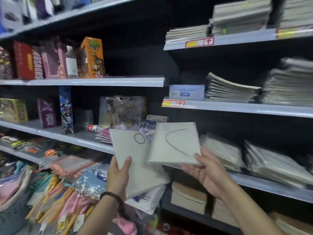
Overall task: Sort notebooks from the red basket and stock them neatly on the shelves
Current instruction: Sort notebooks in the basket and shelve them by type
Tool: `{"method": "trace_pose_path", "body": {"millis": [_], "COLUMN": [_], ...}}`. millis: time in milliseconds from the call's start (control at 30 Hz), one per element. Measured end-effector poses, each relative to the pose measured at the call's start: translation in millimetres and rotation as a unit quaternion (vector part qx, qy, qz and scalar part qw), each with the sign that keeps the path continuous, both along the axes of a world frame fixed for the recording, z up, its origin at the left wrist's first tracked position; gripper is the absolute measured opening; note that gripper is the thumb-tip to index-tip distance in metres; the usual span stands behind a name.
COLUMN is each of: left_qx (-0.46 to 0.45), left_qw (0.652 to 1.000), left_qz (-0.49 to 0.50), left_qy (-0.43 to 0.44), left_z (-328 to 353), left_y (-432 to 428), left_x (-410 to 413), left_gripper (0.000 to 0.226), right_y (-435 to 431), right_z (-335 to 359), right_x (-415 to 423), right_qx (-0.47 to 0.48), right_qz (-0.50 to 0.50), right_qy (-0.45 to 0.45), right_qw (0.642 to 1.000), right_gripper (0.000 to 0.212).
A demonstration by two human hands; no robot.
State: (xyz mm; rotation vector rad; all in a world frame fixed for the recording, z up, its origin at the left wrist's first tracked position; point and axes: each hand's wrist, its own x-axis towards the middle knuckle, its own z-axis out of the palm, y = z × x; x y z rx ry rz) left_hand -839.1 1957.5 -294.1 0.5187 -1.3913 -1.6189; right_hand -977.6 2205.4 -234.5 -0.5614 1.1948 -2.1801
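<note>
My left hand [118,173] grips a stack of white notebooks [135,160], thumb on the top cover, which bears a black circle. My right hand [203,170] holds one white notebook [176,143] marked with a black curve, thumb on its lower right corner and fingers beneath. Both are held up in front of the shelves. The single notebook sits just right of the stack and overlaps its edge. No red basket is in view.
Stacks of wrapped notebooks [264,160] lie on the right shelf [271,185], with more piles [232,90] on the shelves above. Brown-covered stacks [188,195] sit below. The left shelves hold boxed toys [91,56], and packaged stationery [64,189] is heaped at lower left.
</note>
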Motion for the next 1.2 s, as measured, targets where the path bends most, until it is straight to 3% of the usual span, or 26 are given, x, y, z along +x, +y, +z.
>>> {"method": "trace_pose_path", "body": {"millis": [233, 367, 500, 633, 700, 767, 800, 867, 933, 1000, 1033, 1100, 1200], "left_qx": [0.019, 0.026, 0.014, -0.003, -0.013, -0.019, -0.016, -0.004, 0.011, 0.029, 0.037, 0.040, 0.005], "left_qw": [1.000, 0.999, 0.999, 0.999, 0.999, 0.999, 1.000, 1.000, 1.000, 0.999, 0.998, 0.993, 0.982], "left_qz": [0.017, 0.011, -0.008, -0.013, -0.001, 0.000, -0.002, -0.004, -0.008, -0.031, -0.056, -0.112, -0.116], "left_qy": [-0.013, -0.018, -0.037, -0.042, -0.036, -0.030, -0.023, -0.010, 0.001, 0.012, 0.017, 0.000, -0.149], "left_z": [8.7, 13.4, 18.1, 21.6, 23.2, 26.9, 29.2, 37.3, 45.7, 54.3, 59.0, 67.0, 65.8], "left_y": [-30.1, -41.5, -41.4, -35.3, -33.6, -32.3, -31.2, -25.2, -15.3, -1.7, 5.0, 15.0, 18.9], "left_x": [-12.9, -18.1, -25.6, -26.3, -23.2, -20.4, -20.1, -20.4, -21.9, -22.4, -22.2, -20.6, -22.5], "left_gripper": [0.013, 0.012, 0.014, 0.021, 0.023, 0.022, 0.020, 0.018, 0.021, 0.018, 0.016, 0.027, 0.042], "right_y": [-57.6, -71.1, -78.7, -78.3, -73.0, -68.5, -67.1, -67.7, -75.2, -85.0, -89.4, -96.5, -100.6], "right_z": [21.0, -15.6, -25.8, -22.8, -22.7, -17.9, -15.6, -12.5, -16.7, -22.1, -23.5, -24.6, -21.2], "right_x": [-69.0, -89.0, -92.1, -81.6, -68.1, -46.8, -34.6, -7.0, 18.5, 33.8, 36.0, 33.3, 40.5], "right_qx": [0.082, 0.145, 0.133, 0.250, 0.320, 0.369, 0.365, 0.351, 0.379, 0.406, 0.405, 0.369, 0.288], "right_qz": [-0.053, -0.143, -0.189, -0.250, -0.274, -0.288, -0.272, -0.165, -0.082, -0.089, -0.109, -0.169, -0.208], "right_qy": [-0.028, -0.051, -0.050, 0.050, 0.158, 0.341, 0.435, 0.600, 0.699, 0.726, 0.719, 0.670, 0.428], "right_qw": [0.995, 0.978, 0.972, 0.934, 0.893, 0.815, 0.777, 0.700, 0.601, 0.548, 0.554, 0.622, 0.831], "right_gripper": [0.022, 0.039, 0.016, 0.031, 0.038, 0.033, 0.036, 0.062, 0.091, 0.091, 0.083, 0.063, 0.028]}}
